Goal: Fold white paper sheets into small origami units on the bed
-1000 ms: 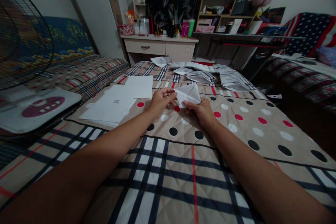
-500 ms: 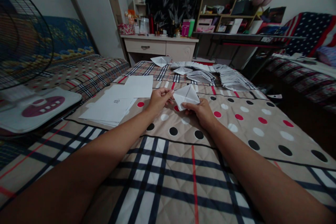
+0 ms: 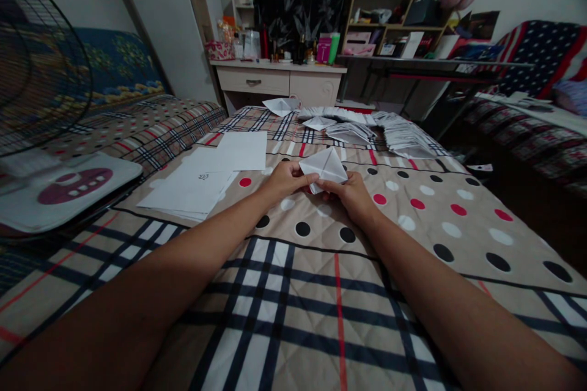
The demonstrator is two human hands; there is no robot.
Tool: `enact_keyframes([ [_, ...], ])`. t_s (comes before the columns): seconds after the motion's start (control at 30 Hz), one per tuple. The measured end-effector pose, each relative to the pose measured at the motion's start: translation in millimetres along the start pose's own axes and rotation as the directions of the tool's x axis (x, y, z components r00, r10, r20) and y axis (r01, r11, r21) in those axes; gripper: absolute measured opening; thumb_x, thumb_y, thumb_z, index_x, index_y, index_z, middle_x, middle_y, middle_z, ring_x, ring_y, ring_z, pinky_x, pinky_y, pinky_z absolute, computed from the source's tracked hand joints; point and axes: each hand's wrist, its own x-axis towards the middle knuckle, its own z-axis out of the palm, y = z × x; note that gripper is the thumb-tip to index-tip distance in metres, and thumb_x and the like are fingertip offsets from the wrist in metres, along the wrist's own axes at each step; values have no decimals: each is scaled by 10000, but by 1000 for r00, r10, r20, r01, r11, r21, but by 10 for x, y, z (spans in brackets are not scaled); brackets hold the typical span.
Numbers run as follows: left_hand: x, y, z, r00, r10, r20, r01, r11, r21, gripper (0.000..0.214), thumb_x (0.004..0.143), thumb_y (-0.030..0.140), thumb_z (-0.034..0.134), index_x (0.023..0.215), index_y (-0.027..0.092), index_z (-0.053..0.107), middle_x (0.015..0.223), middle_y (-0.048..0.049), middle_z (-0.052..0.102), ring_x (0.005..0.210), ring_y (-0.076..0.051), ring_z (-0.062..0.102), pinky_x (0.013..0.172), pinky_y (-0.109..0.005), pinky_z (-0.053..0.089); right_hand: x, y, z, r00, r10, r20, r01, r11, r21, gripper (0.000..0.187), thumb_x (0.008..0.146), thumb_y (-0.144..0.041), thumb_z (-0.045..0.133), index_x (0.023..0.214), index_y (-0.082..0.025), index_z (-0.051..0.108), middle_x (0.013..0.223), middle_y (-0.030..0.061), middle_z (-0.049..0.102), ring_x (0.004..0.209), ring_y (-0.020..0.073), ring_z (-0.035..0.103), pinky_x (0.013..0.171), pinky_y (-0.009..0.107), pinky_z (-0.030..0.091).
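Centrally, folded paper sits between left hand and right hand, both pinching it.

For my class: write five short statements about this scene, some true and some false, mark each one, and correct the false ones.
1. The left hand and the right hand both touch the folded paper. True.
2. The flat sheets lie to the right of both hands. False: they lie to the left.
3. One of the flat sheets bears a small dark mark. True.
4. The stacked papers lie on the bed, farther from the person than the hands. True.
5. The fan is at the right edge of the picture. False: it is at the left edge.
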Motion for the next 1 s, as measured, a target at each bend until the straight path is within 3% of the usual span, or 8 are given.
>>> enact_keyframes([
  [0.2, 17, -35, -32, 999, 19, 25, -20, 999, 25, 473, 566, 442, 881, 817, 85, 698, 745, -62, 731, 630, -142, 645, 628, -276, 542, -12, -29, 6, 1000, 4, 13, -3, 998, -66, 262, 640, -371, 765, 586, -154, 630, 501, 18, 603, 460, 119, 489, 481, 250, 349],
  [1.0, 20, -60, 17, 997, 65, -45, -59, 989, 133, 185, 738, 207, 765, 829, 101, 643, 711, -20, 695, 561, -108, 613, 536, -220, 490, 2, 13, 9, 1000, 18, 13, -16, 991, -132, 294, 641, -420, 749, 607, -154, 628, 533, 20, 618, 472, 122, 494, 480, 247, 369],
])
